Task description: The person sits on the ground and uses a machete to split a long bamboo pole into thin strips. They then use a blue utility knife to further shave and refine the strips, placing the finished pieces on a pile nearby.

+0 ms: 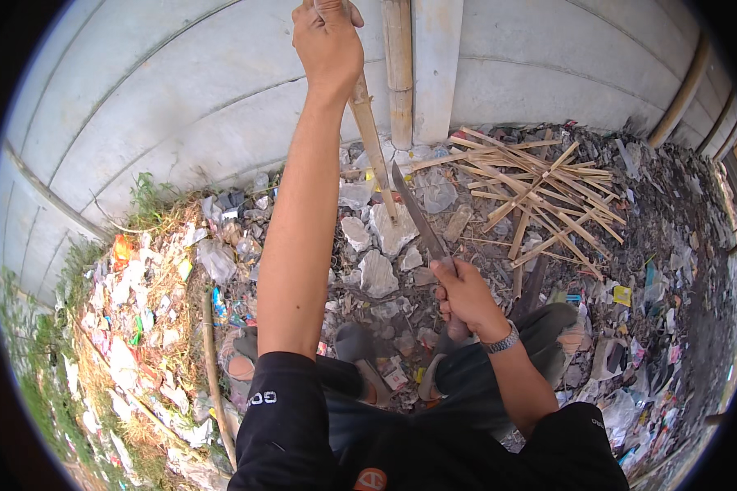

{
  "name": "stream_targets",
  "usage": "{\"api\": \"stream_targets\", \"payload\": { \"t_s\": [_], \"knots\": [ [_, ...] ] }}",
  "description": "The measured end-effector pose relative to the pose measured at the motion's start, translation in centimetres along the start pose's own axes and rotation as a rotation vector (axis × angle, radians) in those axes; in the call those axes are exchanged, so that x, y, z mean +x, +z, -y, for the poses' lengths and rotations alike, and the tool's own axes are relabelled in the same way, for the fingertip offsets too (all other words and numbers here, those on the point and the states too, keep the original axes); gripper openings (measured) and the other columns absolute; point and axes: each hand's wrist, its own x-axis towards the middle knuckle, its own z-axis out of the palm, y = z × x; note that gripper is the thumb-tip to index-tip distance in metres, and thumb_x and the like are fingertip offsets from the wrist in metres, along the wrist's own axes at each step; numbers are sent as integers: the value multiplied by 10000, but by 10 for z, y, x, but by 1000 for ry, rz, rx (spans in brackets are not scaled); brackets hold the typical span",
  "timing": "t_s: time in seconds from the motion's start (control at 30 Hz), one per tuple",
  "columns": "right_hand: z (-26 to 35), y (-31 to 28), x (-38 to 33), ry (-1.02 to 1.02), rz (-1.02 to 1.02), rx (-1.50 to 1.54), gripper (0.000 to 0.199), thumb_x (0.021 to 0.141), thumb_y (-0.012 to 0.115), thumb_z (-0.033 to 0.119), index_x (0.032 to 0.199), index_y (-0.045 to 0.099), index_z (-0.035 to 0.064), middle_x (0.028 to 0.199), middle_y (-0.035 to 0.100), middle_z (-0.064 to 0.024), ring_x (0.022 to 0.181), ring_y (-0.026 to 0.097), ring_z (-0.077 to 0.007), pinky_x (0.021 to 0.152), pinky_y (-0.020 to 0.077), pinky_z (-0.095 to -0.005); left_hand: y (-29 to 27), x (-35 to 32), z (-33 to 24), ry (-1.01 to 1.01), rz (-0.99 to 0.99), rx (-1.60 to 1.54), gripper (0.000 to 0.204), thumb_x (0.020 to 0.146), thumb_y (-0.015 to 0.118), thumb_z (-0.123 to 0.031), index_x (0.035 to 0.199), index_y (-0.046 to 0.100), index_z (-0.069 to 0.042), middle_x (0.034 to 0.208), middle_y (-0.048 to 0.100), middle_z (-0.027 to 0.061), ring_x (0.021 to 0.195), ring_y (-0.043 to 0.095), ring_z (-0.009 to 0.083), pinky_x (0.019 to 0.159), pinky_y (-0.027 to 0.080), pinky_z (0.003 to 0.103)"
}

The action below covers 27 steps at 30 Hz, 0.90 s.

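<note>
My left hand [329, 51] is raised at the top of the view, closed round the upper end of a bamboo strip [370, 135]. The strip slants down, and its lower end meets a pale broken stone [395, 231] on the ground. In my right hand [468, 301] is the handle of a machete, its long dark blade [418, 217] pointing up and away. The blade tip is close to the right side of the strip; whether they touch I cannot tell. Smaller stone chunks [378, 274] lie nearer my feet.
A loose heap of split bamboo strips [540, 192] lies to the right. Behind stand a grey concrete wall [196, 90], an upright bamboo pole [398, 74] and a pale post [436, 69]. Litter [131, 344] and rubble cover the ground. Another bamboo pole [213, 376] lies at left.
</note>
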Motion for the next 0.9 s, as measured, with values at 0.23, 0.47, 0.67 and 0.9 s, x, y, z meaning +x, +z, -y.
{"api": "stream_targets", "payload": {
  "t_s": [0.23,0.47,0.67,0.9],
  "knots": [
    [94,3,-46,-469,-205,425,393,1046,565,397,1180,496,34,645,458,11,438,430,-61,412,386,-233,-34,12,21,-77,-5,32,793,1046,273,-670,1029,693,2,661,468,-2,645,444,129,613,366,317],
    [94,32,-47,-684,-69,236,350,1058,535,360,1178,508,32,666,489,-3,465,468,-79,434,406,-256,-28,7,15,-83,0,-17,851,1001,275,-746,935,693,-8,680,480,-12,653,440,117,616,358,299],
    [-9,9,0,15,-32,198,384,1041,583,354,1214,509,19,665,465,15,444,437,-68,403,412,-262,-45,16,20,-62,23,-57,847,975,268,-783,813,637,-38,802,616,22,692,468,110,659,381,273],
    [122,12,-49,-794,-168,627,328,1056,555,342,1162,506,35,629,445,-4,430,407,-64,405,388,-247,-37,13,25,-135,-14,-22,842,993,302,-756,908,691,-15,635,452,-18,625,413,112,591,333,302]
  ]
}}
